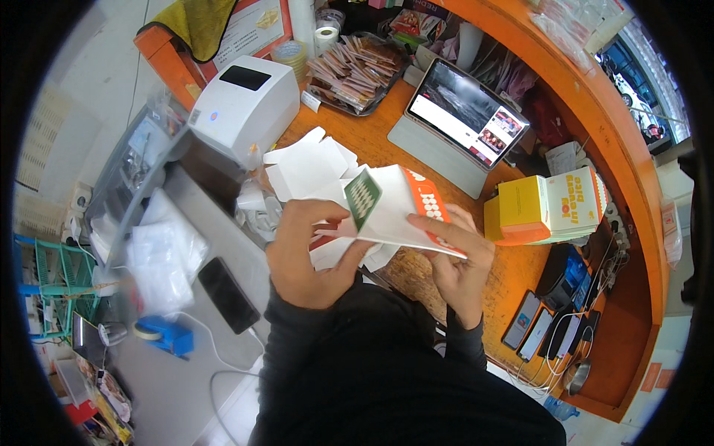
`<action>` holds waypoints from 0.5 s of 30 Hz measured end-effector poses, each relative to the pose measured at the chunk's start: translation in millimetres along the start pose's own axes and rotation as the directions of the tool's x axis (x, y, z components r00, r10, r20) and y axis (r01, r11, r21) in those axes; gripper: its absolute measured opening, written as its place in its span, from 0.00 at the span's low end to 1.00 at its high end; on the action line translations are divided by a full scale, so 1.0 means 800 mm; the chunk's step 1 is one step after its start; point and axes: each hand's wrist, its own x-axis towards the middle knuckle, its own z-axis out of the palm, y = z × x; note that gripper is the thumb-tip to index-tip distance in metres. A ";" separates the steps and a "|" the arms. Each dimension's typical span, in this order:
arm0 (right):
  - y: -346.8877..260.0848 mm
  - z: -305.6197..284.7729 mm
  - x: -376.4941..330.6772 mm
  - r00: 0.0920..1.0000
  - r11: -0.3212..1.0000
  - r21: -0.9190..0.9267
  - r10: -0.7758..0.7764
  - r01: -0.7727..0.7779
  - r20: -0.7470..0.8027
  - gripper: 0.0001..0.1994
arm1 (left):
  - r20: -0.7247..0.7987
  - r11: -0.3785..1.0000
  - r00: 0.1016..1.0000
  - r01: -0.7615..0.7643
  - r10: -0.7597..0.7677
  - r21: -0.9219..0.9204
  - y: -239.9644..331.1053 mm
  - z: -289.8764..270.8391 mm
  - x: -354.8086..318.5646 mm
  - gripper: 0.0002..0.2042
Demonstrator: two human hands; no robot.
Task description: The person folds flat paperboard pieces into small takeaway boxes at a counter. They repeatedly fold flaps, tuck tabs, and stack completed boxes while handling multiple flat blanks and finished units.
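A partly folded paper food box [396, 202], white inside with green and orange printed panels, is held between my two hands in front of my body. My left hand [306, 251] pinches its left side, thumb and fingers closed around a flap near the green panel. Wrapped over the right end, my right hand [460, 262] grips the orange-printed edge, fingers on top and thumb hidden. Just behind the held box lie white open box pieces [309, 172] on the wooden counter [372, 137].
A white label printer [242, 108] stands at the left. Behind are a tray of packets [353, 73] and a tablet [467, 111]. Stacked yellow cartons [520, 212] and several phones [520, 320] sit right. On the grey surface are plastic bags [165, 253], a black phone [228, 295] and a blue tape dispenser [175, 337].
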 end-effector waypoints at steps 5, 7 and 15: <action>0.011 0.004 -0.002 0.987 0.998 0.008 0.061 -0.061 -0.148 0.34 | 0.309 0.986 0.951 0.048 0.003 -0.157 -0.003 -0.012 0.008 0.13; 0.023 0.011 -0.005 0.972 0.996 -0.052 0.058 -0.071 -0.227 0.44 | 0.328 0.965 0.945 0.073 0.014 -0.252 -0.010 -0.014 0.008 0.09; 0.020 0.062 -0.039 0.996 0.873 0.479 0.075 -0.092 0.055 0.42 | 0.002 0.999 1.000 -0.001 0.001 0.049 -0.015 0.028 -0.009 0.17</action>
